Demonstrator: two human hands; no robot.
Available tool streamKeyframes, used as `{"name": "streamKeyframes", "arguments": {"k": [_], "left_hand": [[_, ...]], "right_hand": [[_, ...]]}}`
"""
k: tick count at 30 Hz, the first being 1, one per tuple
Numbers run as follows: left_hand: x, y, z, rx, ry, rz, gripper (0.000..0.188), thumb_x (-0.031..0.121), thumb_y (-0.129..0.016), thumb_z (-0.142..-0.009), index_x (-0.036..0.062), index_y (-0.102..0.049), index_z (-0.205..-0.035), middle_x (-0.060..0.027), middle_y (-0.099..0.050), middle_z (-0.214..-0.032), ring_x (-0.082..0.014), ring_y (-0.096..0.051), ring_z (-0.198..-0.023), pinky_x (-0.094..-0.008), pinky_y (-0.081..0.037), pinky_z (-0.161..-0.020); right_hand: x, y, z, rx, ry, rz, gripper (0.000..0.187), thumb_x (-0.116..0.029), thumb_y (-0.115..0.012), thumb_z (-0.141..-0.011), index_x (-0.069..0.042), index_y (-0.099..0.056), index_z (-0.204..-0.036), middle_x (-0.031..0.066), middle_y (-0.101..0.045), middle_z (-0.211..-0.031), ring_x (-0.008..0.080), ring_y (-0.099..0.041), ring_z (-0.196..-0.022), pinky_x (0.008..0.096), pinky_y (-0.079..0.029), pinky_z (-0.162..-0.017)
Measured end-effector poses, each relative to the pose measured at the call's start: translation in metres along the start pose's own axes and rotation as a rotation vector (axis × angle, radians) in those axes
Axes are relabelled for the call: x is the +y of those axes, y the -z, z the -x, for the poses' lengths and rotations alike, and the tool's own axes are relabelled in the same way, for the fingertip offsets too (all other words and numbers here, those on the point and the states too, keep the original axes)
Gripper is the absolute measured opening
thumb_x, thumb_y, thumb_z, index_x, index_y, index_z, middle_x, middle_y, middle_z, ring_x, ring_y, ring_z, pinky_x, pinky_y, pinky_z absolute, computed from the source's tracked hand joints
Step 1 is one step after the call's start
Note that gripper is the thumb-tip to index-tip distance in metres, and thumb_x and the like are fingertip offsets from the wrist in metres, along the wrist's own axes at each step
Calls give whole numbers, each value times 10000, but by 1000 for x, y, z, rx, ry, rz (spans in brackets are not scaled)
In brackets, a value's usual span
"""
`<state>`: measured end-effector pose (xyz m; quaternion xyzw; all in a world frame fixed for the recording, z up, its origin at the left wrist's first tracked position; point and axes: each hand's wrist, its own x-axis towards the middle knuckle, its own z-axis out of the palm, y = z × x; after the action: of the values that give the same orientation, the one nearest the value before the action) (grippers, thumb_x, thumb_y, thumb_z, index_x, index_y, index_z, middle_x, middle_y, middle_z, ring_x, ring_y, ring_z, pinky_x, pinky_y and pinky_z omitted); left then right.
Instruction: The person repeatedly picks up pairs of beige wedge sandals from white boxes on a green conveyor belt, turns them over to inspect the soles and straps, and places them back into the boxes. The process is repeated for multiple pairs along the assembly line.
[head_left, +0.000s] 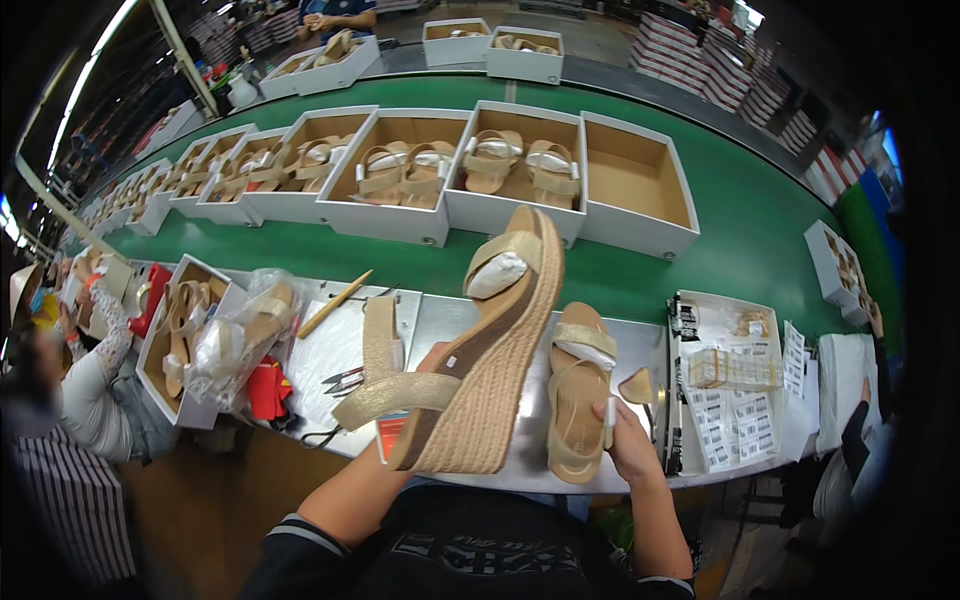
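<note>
Close in front of me, a gold wedge sandal (505,370) with a rope-braided sole is tilted on its side, toe up. My left hand (433,357) grips it from behind, mostly hidden by the shoe. White stuffing fills its toe strap, and an orange-red tag (391,434) shows near the heel. The matching sandal (578,420), insole up, is over the metal worktop (455,308). My right hand (633,447) is closed on its heel side, with the thumb by a small white wrap on the strap.
White shoe boxes (385,222) with paired sandals line the green conveyor (730,180); the rightmost box (640,190) holds none. Scissors (343,381) and a wooden stick (335,304) lie leftward. A label tray (725,380) sits right. Co-workers work at both sides.
</note>
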<state>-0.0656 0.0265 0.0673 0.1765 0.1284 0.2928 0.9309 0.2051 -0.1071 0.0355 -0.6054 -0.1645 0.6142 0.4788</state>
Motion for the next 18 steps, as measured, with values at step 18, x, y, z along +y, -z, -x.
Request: {"name": "streamKeyframes", "arguments": {"k": [18], "left_hand": [[-14,-88,-71,69,-413,-966,621,337,-500,-993,68,-263,-1501,-127,-418,-1443,-232,-451,-1291,-368,-416,-1031]], "right_hand": [[-124,-36,10,-270,686,-371,577,-263,-521,-930,-13,-357,-1424,117,-526,-1325,224,-516,-1215,388,-422,-1026]]}}
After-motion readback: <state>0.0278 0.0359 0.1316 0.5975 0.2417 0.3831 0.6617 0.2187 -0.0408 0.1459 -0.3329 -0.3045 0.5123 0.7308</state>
